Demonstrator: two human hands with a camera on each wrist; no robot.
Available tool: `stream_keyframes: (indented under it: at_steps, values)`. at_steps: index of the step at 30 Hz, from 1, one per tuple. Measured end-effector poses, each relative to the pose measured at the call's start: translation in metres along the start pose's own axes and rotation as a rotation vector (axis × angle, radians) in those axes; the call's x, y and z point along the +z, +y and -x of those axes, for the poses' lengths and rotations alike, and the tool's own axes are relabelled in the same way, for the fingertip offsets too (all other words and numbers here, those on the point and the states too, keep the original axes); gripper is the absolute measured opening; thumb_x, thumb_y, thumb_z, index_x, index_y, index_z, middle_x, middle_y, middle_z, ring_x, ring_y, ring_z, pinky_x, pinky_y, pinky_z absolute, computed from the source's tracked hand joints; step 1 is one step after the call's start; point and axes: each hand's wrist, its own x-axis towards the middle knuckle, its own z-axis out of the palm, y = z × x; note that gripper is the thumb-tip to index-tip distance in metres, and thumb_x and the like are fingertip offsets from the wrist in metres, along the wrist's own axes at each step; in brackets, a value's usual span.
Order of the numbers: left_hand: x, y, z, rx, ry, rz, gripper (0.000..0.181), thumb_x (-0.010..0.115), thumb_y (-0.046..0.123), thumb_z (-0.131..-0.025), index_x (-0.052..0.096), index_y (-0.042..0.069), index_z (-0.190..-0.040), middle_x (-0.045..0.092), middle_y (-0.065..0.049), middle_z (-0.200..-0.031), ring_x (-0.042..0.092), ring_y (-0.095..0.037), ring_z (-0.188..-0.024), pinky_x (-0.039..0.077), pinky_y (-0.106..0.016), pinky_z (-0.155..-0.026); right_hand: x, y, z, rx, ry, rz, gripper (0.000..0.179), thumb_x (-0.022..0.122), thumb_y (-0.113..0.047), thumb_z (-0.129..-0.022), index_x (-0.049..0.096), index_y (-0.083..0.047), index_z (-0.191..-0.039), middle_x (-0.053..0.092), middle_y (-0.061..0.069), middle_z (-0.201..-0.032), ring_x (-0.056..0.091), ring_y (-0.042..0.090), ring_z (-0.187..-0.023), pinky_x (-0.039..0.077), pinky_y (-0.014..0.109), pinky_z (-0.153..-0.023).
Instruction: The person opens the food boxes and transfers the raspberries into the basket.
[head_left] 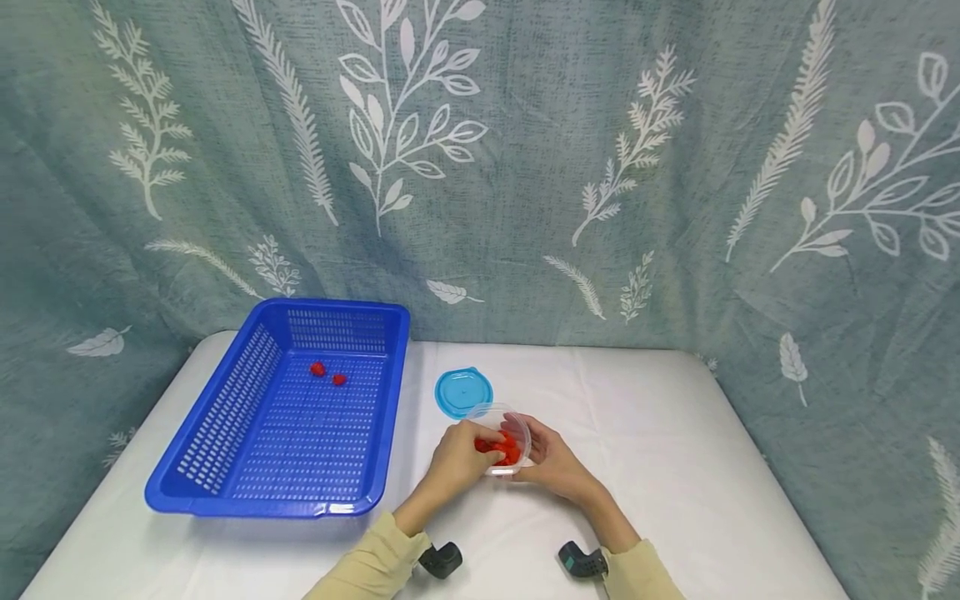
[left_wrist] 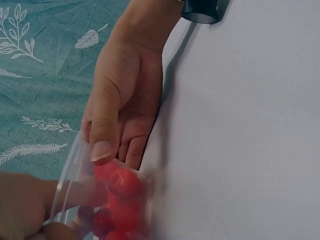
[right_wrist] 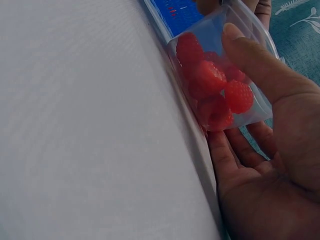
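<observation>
A clear plastic container [head_left: 522, 433] with red raspberries [right_wrist: 208, 79] inside is between my hands, close over the white tabletop. My right hand [head_left: 551, 462] grips its right side; in the right wrist view its thumb lies along the clear wall and its fingers curl at the lower end. The left hand [head_left: 459, 450] is at the opposite side, its thumb and finger bent over the berries in the head view. Its thumb [left_wrist: 102, 135] tip is right at the red berries in the left wrist view; I cannot tell whether it pinches one.
On the left stands a large blue plastic basket [head_left: 396, 392] with two red berries [head_left: 318, 368] on its bottom. A round blue lid [head_left: 462, 392] lies just behind the container. Green leaf-patterned cloth [head_left: 525, 167] hangs behind and beside the white-covered table [head_left: 660, 425].
</observation>
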Motion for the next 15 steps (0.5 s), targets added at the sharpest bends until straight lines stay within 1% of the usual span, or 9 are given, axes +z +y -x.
stream_keyframes:
  at_steps: [2,4,6,9,13,15]
  values:
    - [0.001,-0.001,0.001,0.014,0.008,-0.004,0.020,0.079,0.005,-0.086,0.079,0.002,-0.106,0.077,-0.010,-0.104,0.069,-0.027,-0.098,0.059,-0.042,-0.084,0.000,0.000,0.000,-0.001,0.000,-0.003,0.088,0.081,0.006,-0.079,0.036,-0.001,-0.154,0.044,0.022,-0.155,0.038,0.040,-0.146,0.043,0.022,-0.106]
    - [0.003,-0.002,0.002,0.038,0.026,-0.016,0.021,0.080,0.006,-0.086,0.079,0.002,-0.106,0.076,-0.011,-0.105,0.069,-0.028,-0.100,0.058,-0.043,-0.086,-0.001,0.000,0.000,-0.005,-0.001,-0.003,0.088,0.081,0.006,-0.079,0.035,0.000,-0.154,0.044,0.023,-0.155,0.038,0.041,-0.146,0.043,0.022,-0.106]
    - [0.004,-0.004,0.002,0.049,0.040,-0.019,0.021,0.080,0.008,-0.086,0.079,0.002,-0.106,0.076,-0.010,-0.105,0.069,-0.028,-0.101,0.058,-0.044,-0.087,-0.001,0.000,0.000,-0.007,-0.005,-0.002,0.088,0.080,0.007,-0.079,0.035,0.000,-0.154,0.043,0.023,-0.155,0.037,0.041,-0.146,0.042,0.022,-0.106]
    - [0.005,-0.006,0.002,0.059,0.053,-0.017,0.020,0.080,0.011,-0.087,0.079,0.003,-0.105,0.076,-0.009,-0.104,0.069,-0.026,-0.100,0.058,-0.043,-0.087,-0.001,0.000,0.000,-0.010,-0.008,-0.004,0.088,0.079,0.008,-0.079,0.034,0.001,-0.154,0.042,0.024,-0.155,0.036,0.041,-0.146,0.042,0.022,-0.107]
    - [0.006,-0.009,0.002,0.059,0.054,-0.013,0.016,0.078,0.014,-0.090,0.076,0.007,-0.104,0.075,-0.005,-0.102,0.069,-0.022,-0.098,0.057,-0.039,-0.085,0.000,0.001,0.000,0.002,-0.004,-0.007,0.088,0.079,0.009,-0.079,0.035,0.000,-0.155,0.042,0.022,-0.156,0.037,0.040,-0.146,0.043,0.023,-0.106]
    - [0.006,-0.011,0.003,0.070,0.055,-0.018,0.015,0.077,0.014,-0.091,0.074,0.008,-0.105,0.075,-0.005,-0.102,0.068,-0.021,-0.096,0.057,-0.037,-0.084,0.000,0.001,-0.001,0.010,-0.001,-0.007,0.088,0.079,0.008,-0.079,0.036,-0.001,-0.154,0.043,0.022,-0.156,0.037,0.039,-0.146,0.044,0.024,-0.106]
